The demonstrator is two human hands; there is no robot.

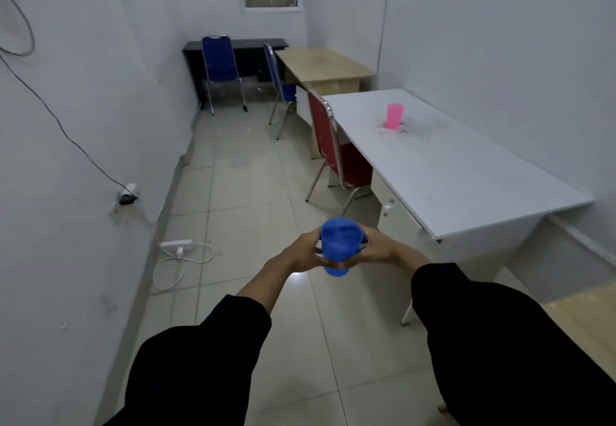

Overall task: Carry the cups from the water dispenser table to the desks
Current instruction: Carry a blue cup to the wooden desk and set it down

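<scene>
Fingers of both hands cover the blue cup's [340, 245] lower sides; whether it holds liquid is unclear. Wooden desk [590, 322] runs off the right edge.

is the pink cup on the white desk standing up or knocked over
Upright. The pink cup stands on its base on the white desk, open rim facing up. Whether it holds anything cannot be told.
</scene>
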